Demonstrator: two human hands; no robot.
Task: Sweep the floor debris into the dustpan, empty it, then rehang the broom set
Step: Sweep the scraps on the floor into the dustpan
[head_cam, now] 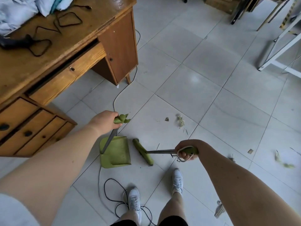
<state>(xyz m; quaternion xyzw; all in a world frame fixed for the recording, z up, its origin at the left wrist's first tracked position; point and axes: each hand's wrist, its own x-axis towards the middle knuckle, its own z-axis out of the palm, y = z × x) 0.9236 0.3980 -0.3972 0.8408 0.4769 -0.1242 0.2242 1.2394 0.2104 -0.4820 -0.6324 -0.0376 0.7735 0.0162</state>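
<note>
My left hand [104, 120] grips the green top of the dustpan's metal handle. The green dustpan [117, 154] rests on the tiled floor just below it, mouth facing right. In my right hand [187, 149] is the green grip of the broom handle, with a white cord looped around it. The green broom head [143, 151] lies on the floor right beside the dustpan's mouth. Debris is scattered over the tiles: dry plant bits [180, 120] beyond the broom, greenish scraps [283, 162] at the right, and a small brown piece [250, 151].
A wooden desk [53, 66] with drawers stands at the left. A white cable [120, 93] and a black cable [114, 193] run across the floor near my white shoes [134, 199]. A white metal frame [280, 51] stands at the far right. More debris [219, 208] lies under my right arm.
</note>
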